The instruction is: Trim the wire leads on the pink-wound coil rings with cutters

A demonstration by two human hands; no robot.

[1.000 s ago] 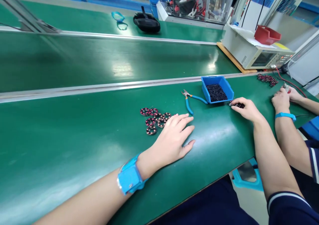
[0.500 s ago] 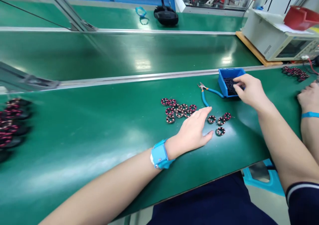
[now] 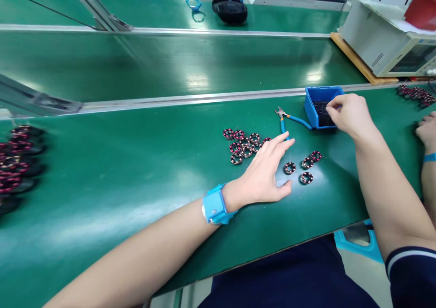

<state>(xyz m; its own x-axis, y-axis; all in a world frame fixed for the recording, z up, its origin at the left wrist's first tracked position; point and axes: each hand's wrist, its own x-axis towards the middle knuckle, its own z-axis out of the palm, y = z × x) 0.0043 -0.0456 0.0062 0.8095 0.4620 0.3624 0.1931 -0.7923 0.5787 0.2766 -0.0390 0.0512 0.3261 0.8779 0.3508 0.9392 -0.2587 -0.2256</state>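
Observation:
My left hand (image 3: 264,174), with a blue band (image 3: 215,206) at the wrist, is open over the green table, fingers spread. A cluster of ring-shaped wire coils (image 3: 246,151) lies past its fingers, some partly covered by them. Near its thumb is a single ring coil (image 3: 289,167), and more coils (image 3: 307,177) lie to the right. My right hand (image 3: 350,115) is at the right side of a blue bin (image 3: 309,110) holding small black thin pieces (image 3: 322,110). Its thumb and forefinger are pinched together; what sits between them cannot be made out.
Cutting pliers (image 3: 282,117) with blue handles lie left of the bin. Blurred stacks of coils (image 3: 20,162) stand at far left. Another person's hand (image 3: 427,128) rests at right, near more coils (image 3: 415,95). A metal rail (image 3: 204,101) crosses behind; a boxy instrument (image 3: 378,44) stands beyond.
The camera view has tilted a little downward. My left hand's fingers have spread wider, and the coil near its thumb has shifted slightly toward me. My right hand stays pinched at the bin.

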